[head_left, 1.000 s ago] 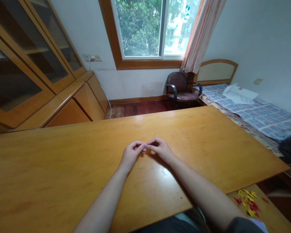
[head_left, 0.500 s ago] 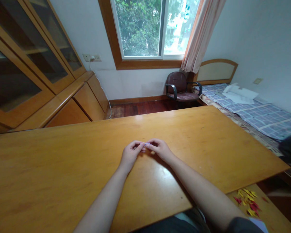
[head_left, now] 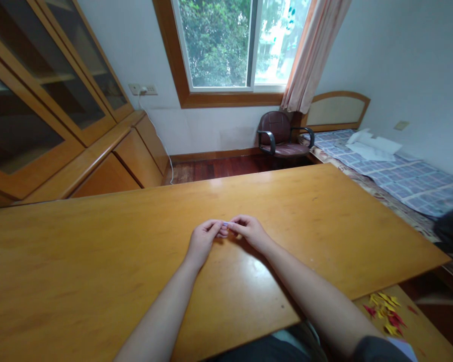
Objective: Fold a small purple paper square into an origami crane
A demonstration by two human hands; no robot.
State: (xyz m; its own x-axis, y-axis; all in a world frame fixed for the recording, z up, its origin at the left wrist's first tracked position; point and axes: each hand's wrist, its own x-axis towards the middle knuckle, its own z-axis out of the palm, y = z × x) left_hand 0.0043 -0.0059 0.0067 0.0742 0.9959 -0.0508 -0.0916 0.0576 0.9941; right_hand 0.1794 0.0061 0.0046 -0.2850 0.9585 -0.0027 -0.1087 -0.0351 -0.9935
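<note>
Above the middle of the wooden table, a small lavender piece of folded paper [head_left: 227,223] is pinched between my two hands. My left hand [head_left: 206,237] has thumb and fingers closed on its left end. On the other end, the thumb and index finger of my right hand [head_left: 249,231] are pressed together. Most of the paper is hidden by my fingertips, so its exact shape cannot be made out.
The wooden table [head_left: 98,261] spreads under both arms. On a lower surface at the right lie several small yellow and red folded paper shapes [head_left: 387,311], with a pale lavender sheet [head_left: 403,348] near my sleeve. A chair [head_left: 277,133] and a bed [head_left: 411,176] stand beyond.
The fingers of my left hand have shifted slightly at the paper, and the paper's visible part looks a little smaller. My right hand has barely moved.
</note>
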